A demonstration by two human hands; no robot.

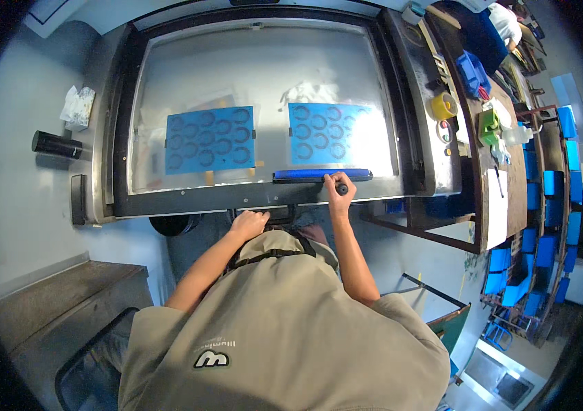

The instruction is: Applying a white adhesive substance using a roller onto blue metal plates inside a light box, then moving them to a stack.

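Note:
My right hand (341, 194) is closed around the black handle of a long blue roller (305, 174). The roller lies crosswise along the near edge of a shiny framed surface (271, 75), just below the right-hand sheet. Two blue sheets printed with rows of dark rings lie flat on that surface, a left sheet (210, 140) and a right sheet (317, 134). Bright glare washes out part of the right one. Close to my waist, my left hand (250, 225) is curled over a black handle (282, 220) at the front of the frame; its fingertips are partly hidden.
The frame's dark front rail (223, 196) runs before me. At left are a tissue box (78, 108) and a black cylinder (56, 144). On the right, a wooden table (507, 222) holds a spray bottle (519, 133) and a blue bin (471, 74); yellow tape (444, 105) sits nearer.

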